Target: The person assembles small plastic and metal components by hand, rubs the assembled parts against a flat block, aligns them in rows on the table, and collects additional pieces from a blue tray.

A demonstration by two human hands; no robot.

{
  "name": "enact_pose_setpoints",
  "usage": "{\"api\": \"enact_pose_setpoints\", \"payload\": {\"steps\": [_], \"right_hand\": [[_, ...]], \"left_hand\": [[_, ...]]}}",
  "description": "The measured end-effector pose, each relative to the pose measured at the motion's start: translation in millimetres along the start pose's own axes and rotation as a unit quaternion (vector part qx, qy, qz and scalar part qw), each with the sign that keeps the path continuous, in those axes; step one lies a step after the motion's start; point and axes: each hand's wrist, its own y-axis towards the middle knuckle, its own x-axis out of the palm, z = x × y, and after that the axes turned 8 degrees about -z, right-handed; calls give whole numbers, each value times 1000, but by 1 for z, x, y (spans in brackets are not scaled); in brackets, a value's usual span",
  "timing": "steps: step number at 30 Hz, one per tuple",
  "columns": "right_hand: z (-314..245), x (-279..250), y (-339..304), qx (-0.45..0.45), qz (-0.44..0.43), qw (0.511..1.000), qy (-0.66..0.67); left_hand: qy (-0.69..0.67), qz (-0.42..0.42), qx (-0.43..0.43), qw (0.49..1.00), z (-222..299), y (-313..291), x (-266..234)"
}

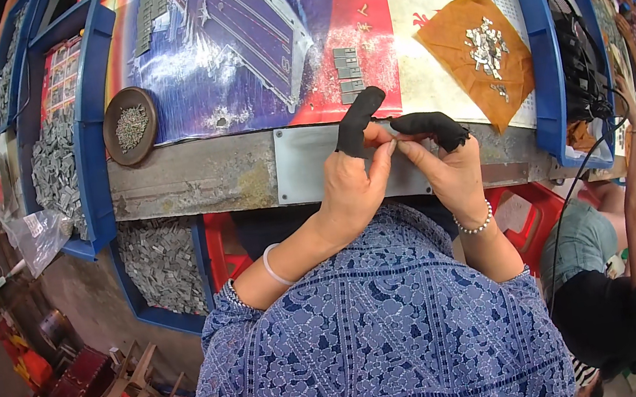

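Black covers (357,123) sheathe a finger on the left hand (351,185) and right hand (456,174), both pinching a tiny part (395,144), too small to identify, over the pale plate (297,167) at the bench (183,176) edge. Grey rectangular blocks (349,75) lie beyond; rightward, silvery pieces (487,50) rest on orange paper (451,29).
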Motion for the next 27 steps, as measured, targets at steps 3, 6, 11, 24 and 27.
{"api": "enact_pose_setpoints", "payload": {"steps": [3, 6, 11, 24, 27], "right_hand": [[4, 4, 3, 44, -5, 991, 124], [4, 7, 6, 71, 7, 976, 204], [1, 15, 13, 129, 18, 944, 303], [0, 21, 20, 118, 34, 930, 348], [1, 23, 20, 111, 32, 927, 356]], "left_hand": [[16, -5, 9, 1000, 0, 1, -5], [22, 11, 38, 999, -5, 1, -4], [-328, 25, -93, 940, -4, 6, -7], [-394, 33, -140, 908, -2, 12, -16], [-413, 53, -118, 901, -2, 10, -11]]}}
